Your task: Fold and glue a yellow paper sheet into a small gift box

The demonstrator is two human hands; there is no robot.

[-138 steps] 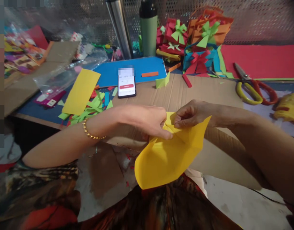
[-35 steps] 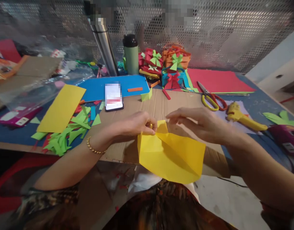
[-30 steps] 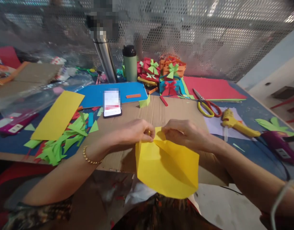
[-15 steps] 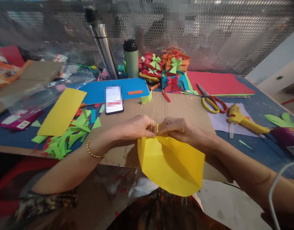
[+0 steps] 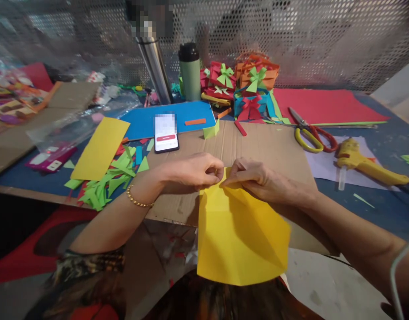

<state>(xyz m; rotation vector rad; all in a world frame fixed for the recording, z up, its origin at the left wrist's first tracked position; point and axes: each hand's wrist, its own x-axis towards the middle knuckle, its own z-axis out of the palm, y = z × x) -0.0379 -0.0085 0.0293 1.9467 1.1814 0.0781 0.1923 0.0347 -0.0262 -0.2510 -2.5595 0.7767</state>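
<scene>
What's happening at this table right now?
A person is handling a creased sheet of yellow paper. The left hand and right hand pinch it close together near its far edge, while the near part spreads beyond the edge of the cardboard. The scissors and glue gun lie off to the right, and a lit phone lies beyond the left hand.

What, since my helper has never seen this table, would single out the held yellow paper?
Find the brown cardboard on the blue table. Above it, both hands pinch the far end of a yellow paper. It is creased and reaches past the near edge, unlike the flat yellow sheet by green scraps to the left.
</scene>
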